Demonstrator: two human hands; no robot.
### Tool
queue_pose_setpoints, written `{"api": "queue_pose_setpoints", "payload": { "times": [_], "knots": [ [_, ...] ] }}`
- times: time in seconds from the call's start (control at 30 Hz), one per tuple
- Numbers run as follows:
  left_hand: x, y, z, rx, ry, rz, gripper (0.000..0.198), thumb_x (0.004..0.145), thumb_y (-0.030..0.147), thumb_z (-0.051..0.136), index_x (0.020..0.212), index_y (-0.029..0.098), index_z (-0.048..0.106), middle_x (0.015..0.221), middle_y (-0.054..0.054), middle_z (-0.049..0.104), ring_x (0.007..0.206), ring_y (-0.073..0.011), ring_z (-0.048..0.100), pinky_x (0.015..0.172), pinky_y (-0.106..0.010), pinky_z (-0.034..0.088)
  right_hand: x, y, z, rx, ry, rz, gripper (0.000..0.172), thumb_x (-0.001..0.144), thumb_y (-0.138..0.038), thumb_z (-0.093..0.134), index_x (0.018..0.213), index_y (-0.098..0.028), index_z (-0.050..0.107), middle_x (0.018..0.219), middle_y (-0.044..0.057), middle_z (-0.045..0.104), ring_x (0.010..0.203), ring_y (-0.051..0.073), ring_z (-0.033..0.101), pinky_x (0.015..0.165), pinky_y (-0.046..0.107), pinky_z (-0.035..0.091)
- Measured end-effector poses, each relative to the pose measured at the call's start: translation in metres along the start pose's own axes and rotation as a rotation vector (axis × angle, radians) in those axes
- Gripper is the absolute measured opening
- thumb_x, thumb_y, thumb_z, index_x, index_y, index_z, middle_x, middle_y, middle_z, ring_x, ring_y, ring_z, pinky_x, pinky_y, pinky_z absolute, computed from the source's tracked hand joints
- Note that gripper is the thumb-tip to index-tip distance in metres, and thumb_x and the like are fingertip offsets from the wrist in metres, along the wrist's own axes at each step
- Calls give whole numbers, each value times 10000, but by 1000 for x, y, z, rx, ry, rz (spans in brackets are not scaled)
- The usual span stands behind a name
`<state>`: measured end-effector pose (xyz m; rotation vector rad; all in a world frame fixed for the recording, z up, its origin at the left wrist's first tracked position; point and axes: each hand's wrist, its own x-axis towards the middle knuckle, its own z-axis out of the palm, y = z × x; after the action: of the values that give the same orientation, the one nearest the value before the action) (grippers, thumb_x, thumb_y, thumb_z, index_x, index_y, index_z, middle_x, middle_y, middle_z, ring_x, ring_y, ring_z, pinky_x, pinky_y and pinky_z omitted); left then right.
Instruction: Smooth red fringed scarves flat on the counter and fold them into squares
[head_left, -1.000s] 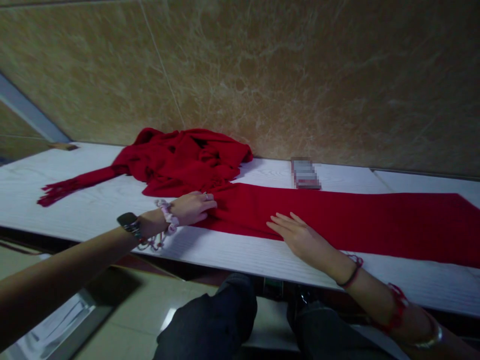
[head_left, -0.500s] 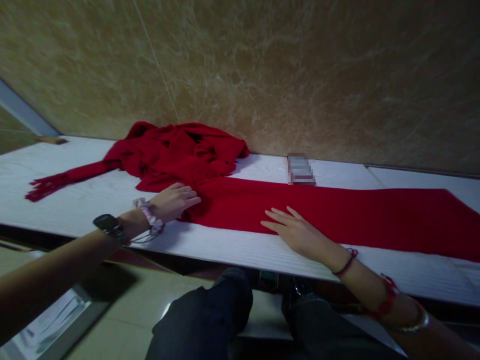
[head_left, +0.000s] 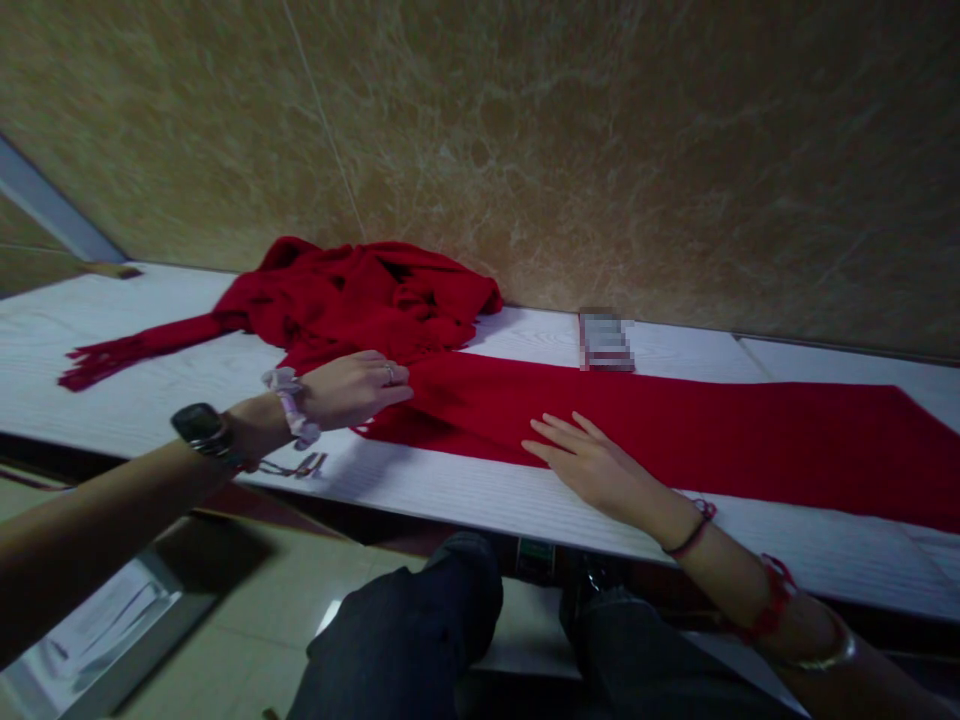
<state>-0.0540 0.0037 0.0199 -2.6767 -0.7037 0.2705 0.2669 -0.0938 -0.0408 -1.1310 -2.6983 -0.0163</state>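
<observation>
Red cloth (head_left: 690, 430) creases further; left hand (head_left: 352, 391) curled, grip unclear; right hand (head_left: 600, 478) stays spread.

Dim and softly blurred. A shadow lies below the left hand (head_left: 356, 388), by the front edge of the desk (head_left: 150, 400); glare spots the floor (head_left: 259, 610); pixelation masks an object (head_left: 606, 341) near the back edge.
</observation>
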Motion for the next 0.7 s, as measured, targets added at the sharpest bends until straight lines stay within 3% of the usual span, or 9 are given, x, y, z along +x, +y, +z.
{"api": "queue_pose_setpoints", "payload": {
  "times": [0.3, 0.57, 0.7],
  "knots": [
    [-14, 10, 19, -56, 39, 46, 284, 802, 47, 406, 831, 228, 622, 862, -44, 608, 792, -157, 548, 727, -273, 375, 0, -2, -4, 37, -48, 25, 389, 891, -258, 360, 1273, -291, 430, 1372, 50, 387, 1274, 197, 296, 1033, 483, 219],
    [-13, 8, 12, -103, 46, 88, 256, 764, 143, 471, 936, 254, 625, 965, -43, 612, 903, -178, 546, 832, -299, 357, 1, -3, -5, 21, -53, 16, 391, 896, -267, 352, 1280, -277, 425, 1368, 58, 394, 1275, 196, 293, 1035, 469, 226],
    [-9, 12, 6, -90, -14, 139, 292, 814, 90, 392, 873, 247, 631, 886, -36, 621, 824, -158, 553, 823, -291, 374, 0, -3, -4, 19, -50, 20, 391, 897, -259, 342, 1280, -271, 425, 1369, 53, 393, 1275, 188, 293, 1036, 463, 231]
  ]
}}
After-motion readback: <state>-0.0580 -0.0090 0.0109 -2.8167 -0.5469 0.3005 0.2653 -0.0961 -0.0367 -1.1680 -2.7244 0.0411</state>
